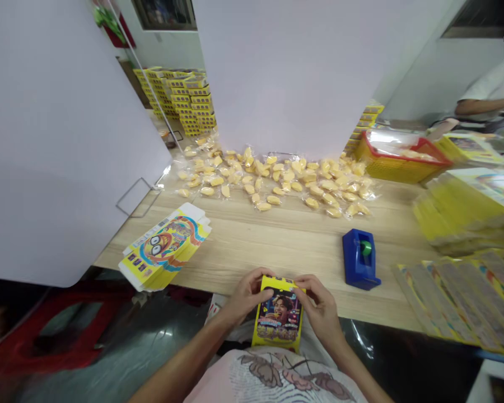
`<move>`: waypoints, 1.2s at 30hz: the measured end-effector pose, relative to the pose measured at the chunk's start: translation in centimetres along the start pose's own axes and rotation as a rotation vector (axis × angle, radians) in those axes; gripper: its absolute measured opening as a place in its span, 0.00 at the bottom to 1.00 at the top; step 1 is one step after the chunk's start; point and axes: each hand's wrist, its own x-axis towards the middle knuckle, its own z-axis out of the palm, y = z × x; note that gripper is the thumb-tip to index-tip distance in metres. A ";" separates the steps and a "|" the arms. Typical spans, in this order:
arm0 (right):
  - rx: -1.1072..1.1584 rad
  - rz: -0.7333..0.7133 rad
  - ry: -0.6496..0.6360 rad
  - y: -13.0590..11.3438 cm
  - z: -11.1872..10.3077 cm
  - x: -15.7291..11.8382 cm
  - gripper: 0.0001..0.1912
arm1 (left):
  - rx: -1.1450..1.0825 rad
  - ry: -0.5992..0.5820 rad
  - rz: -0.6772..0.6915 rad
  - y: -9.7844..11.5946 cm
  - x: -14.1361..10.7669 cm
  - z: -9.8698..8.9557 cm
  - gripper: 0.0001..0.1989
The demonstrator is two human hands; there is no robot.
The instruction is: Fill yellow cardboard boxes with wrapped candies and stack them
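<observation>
The left hand and right hand are holding a yellow printed carton upright at the edge of the wooden table, with a blue tape dispenser standing at 2 o'clock and plastic-wrapped yellow snacks lying scattered at 12 o'clock.

No legible words, print on the yellow cardboard box too small to read
</observation>
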 end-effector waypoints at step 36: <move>0.012 0.128 1.102 6.1 -8.8 0.5 0.15 | 0.124 -0.152 -0.195 3.8 7.1 -2.4 0.19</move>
